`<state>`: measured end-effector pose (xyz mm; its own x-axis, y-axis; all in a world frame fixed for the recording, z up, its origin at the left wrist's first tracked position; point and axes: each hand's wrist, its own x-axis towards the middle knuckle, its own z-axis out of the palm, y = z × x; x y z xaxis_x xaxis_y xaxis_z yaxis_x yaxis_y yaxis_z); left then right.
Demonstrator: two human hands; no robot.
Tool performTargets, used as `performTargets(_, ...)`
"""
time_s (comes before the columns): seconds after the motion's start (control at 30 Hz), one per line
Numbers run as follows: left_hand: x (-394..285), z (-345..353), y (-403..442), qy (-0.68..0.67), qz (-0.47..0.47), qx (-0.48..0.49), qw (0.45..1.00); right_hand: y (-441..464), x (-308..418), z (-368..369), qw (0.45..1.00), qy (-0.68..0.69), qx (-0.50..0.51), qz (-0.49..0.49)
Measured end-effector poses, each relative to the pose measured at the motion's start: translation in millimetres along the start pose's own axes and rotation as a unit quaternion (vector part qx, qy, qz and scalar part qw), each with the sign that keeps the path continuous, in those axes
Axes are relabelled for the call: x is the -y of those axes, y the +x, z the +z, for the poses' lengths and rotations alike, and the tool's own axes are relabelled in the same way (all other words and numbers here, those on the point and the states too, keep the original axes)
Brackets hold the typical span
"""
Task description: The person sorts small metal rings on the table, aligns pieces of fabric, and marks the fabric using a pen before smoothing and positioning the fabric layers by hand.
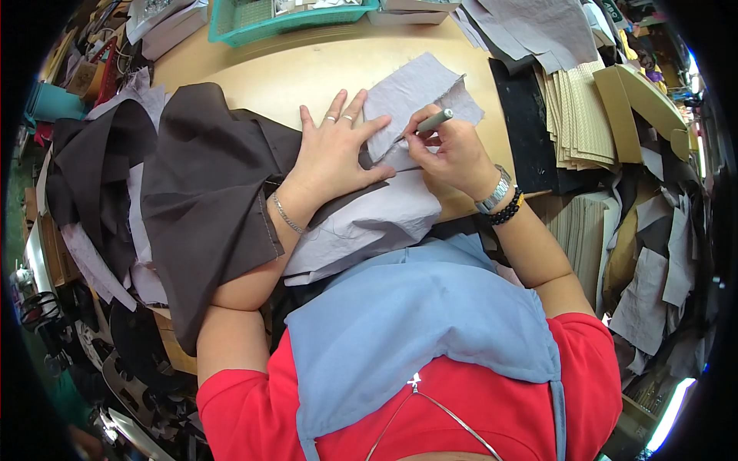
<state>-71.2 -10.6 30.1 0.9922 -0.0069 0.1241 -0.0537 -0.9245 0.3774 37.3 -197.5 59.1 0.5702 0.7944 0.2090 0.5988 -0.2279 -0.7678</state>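
A marker pen [436, 121] with a grey-green barrel is gripped in my right hand [460, 157], its tip pointing down and left at a pale grey piece of cloth [411, 86]. That cloth lies on the wooden table [307, 73], with a frayed fold along its right side. My left hand [332, 157] lies flat with fingers spread, fingertips at the cloth's left edge. Dark brown fabric [215, 165] spreads under and over my left forearm. More pale grey fabric [369, 227] bunches below the left hand, by the table's front edge.
A teal plastic basket [296, 32] stands at the table's far edge. To the right are a stack of cream textured sheets [576, 115], an open cardboard box [642, 104] and grey cloth pieces [538, 31]. Fabric scraps [646, 292] hang at the lower right.
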Motion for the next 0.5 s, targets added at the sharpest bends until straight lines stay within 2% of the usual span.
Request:
performTargets(0.13, -1.2, -3.5, 1.0, -0.005, -0.008, 0.01, 1.0, 2.8, 1.8, -3.7, 1.0, -0.006, -0.004, -0.007)
performTargets(0.23, -3.6, -5.1, 1.9, -0.004, -0.012, 0.018, 1.0, 8.8, -1.6, -16.8, 0.996, -0.065, -0.038, -0.038)
performTargets(0.5, -5.6, -6.1, 1.8, 0.009, -0.019, 0.025, 0.999, 16.1, -20.6, -40.0, 0.995, -0.072, -0.064, -0.005)
